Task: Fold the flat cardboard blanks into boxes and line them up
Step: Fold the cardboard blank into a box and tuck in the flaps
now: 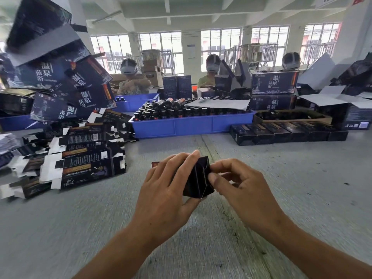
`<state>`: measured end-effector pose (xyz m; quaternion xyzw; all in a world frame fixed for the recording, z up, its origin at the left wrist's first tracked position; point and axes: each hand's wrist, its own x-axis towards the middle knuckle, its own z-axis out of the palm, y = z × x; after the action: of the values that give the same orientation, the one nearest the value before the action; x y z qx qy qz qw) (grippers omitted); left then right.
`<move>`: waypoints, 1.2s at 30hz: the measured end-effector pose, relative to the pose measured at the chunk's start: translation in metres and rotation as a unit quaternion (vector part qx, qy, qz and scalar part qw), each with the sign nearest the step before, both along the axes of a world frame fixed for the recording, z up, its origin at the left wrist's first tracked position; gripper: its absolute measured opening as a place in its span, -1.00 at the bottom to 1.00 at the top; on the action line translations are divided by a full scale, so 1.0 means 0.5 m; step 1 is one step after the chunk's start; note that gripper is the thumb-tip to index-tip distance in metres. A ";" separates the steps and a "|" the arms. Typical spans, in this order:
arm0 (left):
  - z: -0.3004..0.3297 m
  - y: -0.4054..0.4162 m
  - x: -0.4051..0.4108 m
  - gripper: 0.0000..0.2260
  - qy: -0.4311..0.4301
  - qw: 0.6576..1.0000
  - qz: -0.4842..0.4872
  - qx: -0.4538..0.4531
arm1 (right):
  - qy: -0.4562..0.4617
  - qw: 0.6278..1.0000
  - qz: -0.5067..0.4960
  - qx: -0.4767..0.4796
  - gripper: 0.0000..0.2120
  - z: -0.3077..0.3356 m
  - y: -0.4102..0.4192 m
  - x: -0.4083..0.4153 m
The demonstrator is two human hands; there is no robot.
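I see flat blanks (84, 158) piled far left on table (261, 218). Left hand (167, 190) grips dark box (198, 178) mid-air at centre, fingers curled round it. Right hand (241, 188) pinches its end flap. Finished boxes (287, 133) lined up behind, right.

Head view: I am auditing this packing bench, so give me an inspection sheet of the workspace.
Surface: grey table, scuffed.
Job's things: dark box half folded, held above the table; flat blanks heaped at left; folded boxes in a row at right.
Clutter: blue tray full of bottles; big printed cartons piled at far left.
Grips: left hand holds the box; right hand pinches its end flap.
Cables: nothing seen.
Surroundings: three seated workers across the table, windows behind.
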<state>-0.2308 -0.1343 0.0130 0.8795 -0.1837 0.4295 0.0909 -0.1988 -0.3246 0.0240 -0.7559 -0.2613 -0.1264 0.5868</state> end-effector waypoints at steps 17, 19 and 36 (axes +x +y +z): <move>-0.012 -0.013 0.002 -0.15 0.005 1.000 -0.010 -0.023 | 0.016 1.000 0.007 0.003 -0.91 0.012 -0.011 0.006; -0.011 -0.013 0.001 -0.18 0.004 0.999 -0.011 -0.030 | 0.018 1.000 0.015 0.000 -0.91 0.012 -0.013 0.006; -0.010 -0.016 0.006 -0.29 0.000 0.999 -0.048 0.020 | 0.023 0.998 0.039 -0.041 -0.42 0.008 -0.015 0.006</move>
<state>-0.2276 -0.1422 0.0081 0.8711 -0.2346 0.4211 0.0939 -0.1960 -0.3323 0.0280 -0.7713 -0.2814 -0.0753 0.5660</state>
